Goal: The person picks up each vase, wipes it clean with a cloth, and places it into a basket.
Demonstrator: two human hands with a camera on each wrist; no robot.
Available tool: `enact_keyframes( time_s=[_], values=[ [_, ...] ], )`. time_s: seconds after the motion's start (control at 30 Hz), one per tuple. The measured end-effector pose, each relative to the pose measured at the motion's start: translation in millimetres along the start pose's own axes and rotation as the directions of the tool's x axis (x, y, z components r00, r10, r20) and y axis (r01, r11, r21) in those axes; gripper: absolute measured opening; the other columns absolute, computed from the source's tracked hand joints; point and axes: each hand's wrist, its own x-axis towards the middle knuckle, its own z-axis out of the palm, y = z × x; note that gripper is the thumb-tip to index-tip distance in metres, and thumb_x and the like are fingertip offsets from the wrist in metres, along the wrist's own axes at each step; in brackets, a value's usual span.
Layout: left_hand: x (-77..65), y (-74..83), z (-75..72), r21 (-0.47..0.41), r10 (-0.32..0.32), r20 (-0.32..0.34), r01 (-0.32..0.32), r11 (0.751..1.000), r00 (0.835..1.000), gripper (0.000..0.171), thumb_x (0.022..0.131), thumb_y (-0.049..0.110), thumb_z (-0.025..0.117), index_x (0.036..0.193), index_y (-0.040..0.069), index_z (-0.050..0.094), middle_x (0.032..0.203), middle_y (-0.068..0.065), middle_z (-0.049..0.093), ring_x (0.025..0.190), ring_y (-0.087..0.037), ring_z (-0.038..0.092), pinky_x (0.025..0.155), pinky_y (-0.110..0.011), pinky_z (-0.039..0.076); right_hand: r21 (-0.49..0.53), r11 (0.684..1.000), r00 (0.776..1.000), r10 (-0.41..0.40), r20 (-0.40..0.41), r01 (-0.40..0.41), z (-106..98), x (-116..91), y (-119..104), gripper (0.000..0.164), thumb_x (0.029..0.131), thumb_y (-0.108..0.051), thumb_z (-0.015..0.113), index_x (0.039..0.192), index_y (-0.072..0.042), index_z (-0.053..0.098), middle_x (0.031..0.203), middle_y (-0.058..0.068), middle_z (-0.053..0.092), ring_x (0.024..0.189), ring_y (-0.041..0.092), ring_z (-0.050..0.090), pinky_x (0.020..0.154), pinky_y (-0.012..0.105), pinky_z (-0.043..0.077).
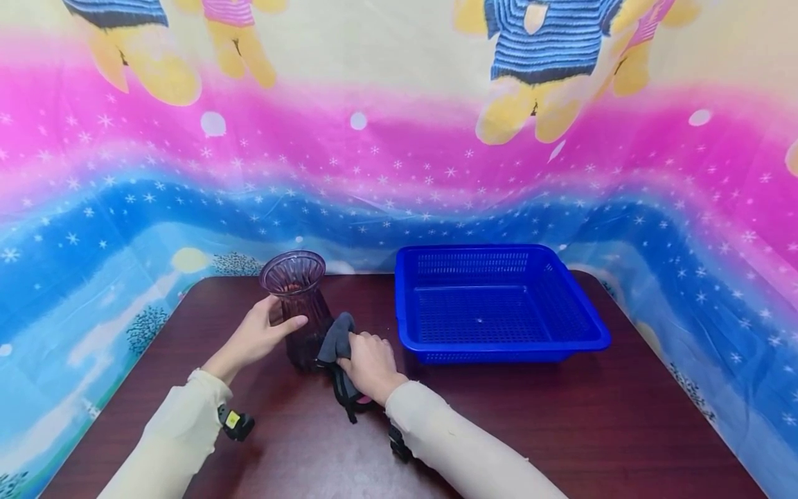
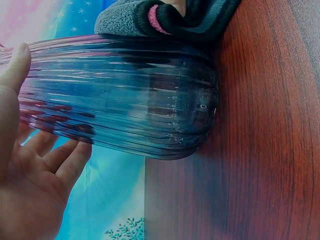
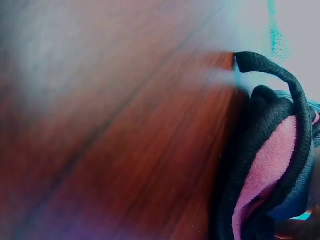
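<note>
A purple-tinted ribbed glass vase (image 1: pixel 303 341) with a flared rim stands on the table. My left hand (image 1: pixel 252 338) holds it from the left below the rim, thumb on the near side and fingers at its other side, as the left wrist view shows on the glass (image 2: pixel 125 95). In my right hand (image 1: pixel 374 364) is a bunched grey cloth (image 1: pixel 339 339) with black edging and a pink side. The cloth lies against the vase's right side, low on the body. Its pink face (image 3: pixel 272 155) and a loose black strip appear in the right wrist view.
A blue plastic basket (image 1: pixel 408 337) with perforated walls stands on the right at the back of the dark wood table (image 1: pixel 561 423). Behind the table hangs a colourful printed cloth backdrop (image 1: pixel 374 159). Small black devices (image 1: pixel 235 423) are worn at both wrists.
</note>
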Motion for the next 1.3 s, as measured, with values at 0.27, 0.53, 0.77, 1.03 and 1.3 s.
enact_keyframes(
  time_s=[0.27, 0.53, 0.77, 1.03, 1.3],
  values=[
    [0.4, -0.5, -0.3, 0.003, -0.006, 0.002, 0.006, 1.000, 1.000, 0.060, 0.100, 0.025, 0.066, 0.148, -0.002, 0.042, 0.142, -0.029, 0.057, 0.132, -0.043, 0.057, 0.108, -0.056, 0.049, -0.021, 1.000, 0.999, 0.004, 0.041, -0.004, -0.6, 2.9, 0.3, 0.025, 0.089, -0.039, 0.075, 0.093, -0.015, 0.073, 0.090, 0.007, 0.075, 0.083, 0.027, 0.070, 0.070, 0.041, 0.055],
    [0.9, 2.0, -1.5, 0.002, -0.017, 0.008, 0.017, 1.000, 1.000, 0.062, 0.099, 0.027, 0.066, 0.149, -0.001, 0.041, 0.144, -0.029, 0.055, 0.133, -0.043, 0.056, 0.109, -0.057, 0.048, -0.049, 0.999, 0.999, 0.018, 0.042, -0.015, -6.6, 5.6, -1.2, 0.027, 0.086, -0.037, 0.077, 0.088, -0.011, 0.075, 0.087, 0.008, 0.075, 0.080, 0.027, 0.070, 0.069, 0.041, 0.054],
    [1.1, -2.2, -0.7, -0.002, -0.008, 0.013, 0.008, 1.000, 1.000, 0.060, 0.100, 0.026, 0.065, 0.147, -0.002, 0.042, 0.141, -0.028, 0.057, 0.130, -0.043, 0.058, 0.108, -0.057, 0.049, -0.006, 1.000, 0.999, 0.008, 0.036, -0.008, -5.4, 2.9, -0.8, 0.024, 0.087, -0.036, 0.077, 0.085, -0.012, 0.074, 0.086, 0.009, 0.074, 0.080, 0.028, 0.070, 0.068, 0.041, 0.054],
    [2.9, -6.5, 1.7, 0.001, -0.013, 0.011, 0.013, 1.000, 1.000, 0.060, 0.099, 0.028, 0.066, 0.146, -0.002, 0.044, 0.140, -0.027, 0.058, 0.129, -0.042, 0.060, 0.107, -0.057, 0.050, 0.030, 1.000, 0.999, 0.002, 0.032, -0.003, -7.5, 2.1, 0.3, 0.023, 0.086, -0.035, 0.078, 0.080, -0.014, 0.072, 0.084, 0.008, 0.075, 0.079, 0.027, 0.071, 0.064, 0.039, 0.052],
    [3.2, -6.1, 1.4, -0.011, -0.002, 0.013, 0.002, 1.000, 1.000, 0.059, 0.100, 0.027, 0.065, 0.146, -0.002, 0.044, 0.140, -0.027, 0.058, 0.129, -0.041, 0.060, 0.107, -0.056, 0.049, 0.066, 0.998, 0.999, 0.001, 0.032, -0.003, -12.4, 5.3, -0.3, 0.023, 0.087, -0.036, 0.078, 0.079, -0.016, 0.070, 0.084, 0.006, 0.075, 0.079, 0.025, 0.071, 0.063, 0.036, 0.051]
  ],
)
